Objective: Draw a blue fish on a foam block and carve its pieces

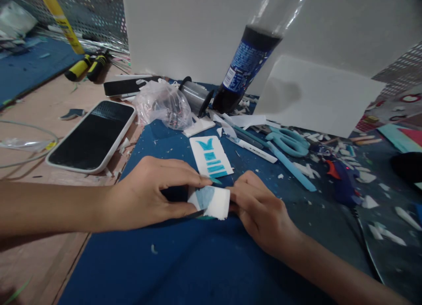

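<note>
My left hand (158,193) pinches a small white block with a blue-grey patch (216,201) between thumb and fingers. Against the block's right end, my right hand (259,210) has its fingers curled, and what they grip there is hidden. A thin dark strip shows by my left thumb. Just beyond the block lies a white card with turquoise painted shapes (211,157), flat on the blue mat (158,265).
A phone (94,136) lies at left. Behind are a plastic bag (163,103), a spool (196,96) and a dark-drink bottle (247,63). Blue-handled scissors (288,142), a craft knife (292,166), a glue gun (344,179) and white scraps lie at right.
</note>
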A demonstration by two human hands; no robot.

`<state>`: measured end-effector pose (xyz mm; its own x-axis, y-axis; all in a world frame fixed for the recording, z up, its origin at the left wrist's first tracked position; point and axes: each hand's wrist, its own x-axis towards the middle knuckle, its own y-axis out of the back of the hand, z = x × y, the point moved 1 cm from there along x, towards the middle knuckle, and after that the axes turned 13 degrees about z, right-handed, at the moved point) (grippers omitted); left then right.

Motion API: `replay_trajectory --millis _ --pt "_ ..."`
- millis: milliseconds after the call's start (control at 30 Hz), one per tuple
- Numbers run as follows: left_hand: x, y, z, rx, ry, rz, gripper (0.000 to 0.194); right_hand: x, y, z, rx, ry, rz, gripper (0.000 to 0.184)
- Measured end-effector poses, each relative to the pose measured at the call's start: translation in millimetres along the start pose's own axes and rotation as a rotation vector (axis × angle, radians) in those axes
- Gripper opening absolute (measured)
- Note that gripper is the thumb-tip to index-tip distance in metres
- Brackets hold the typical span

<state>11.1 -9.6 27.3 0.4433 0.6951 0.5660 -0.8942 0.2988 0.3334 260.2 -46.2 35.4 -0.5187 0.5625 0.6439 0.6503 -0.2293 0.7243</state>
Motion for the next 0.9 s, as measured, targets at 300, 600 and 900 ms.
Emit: replay_trajectory --millis 300,600,900 --pt "2.1 2.7 -0.4 -0.022 0.092 0.006 0.036 1.8 1.4 -1.3 0.049 -0.083 0.048 0.035" --pt "5.3 4.0 3.5 -0.027 0.058 0.029 0.034 0.1 0.8 2.8 0.052 -0.097 0.052 0.03" --pt "1.9 3.5 -1.1 -0.046 0.041 0.031 0.037 -1.9 1.6 1.6 0.032 -0.094 0.028 0.031"
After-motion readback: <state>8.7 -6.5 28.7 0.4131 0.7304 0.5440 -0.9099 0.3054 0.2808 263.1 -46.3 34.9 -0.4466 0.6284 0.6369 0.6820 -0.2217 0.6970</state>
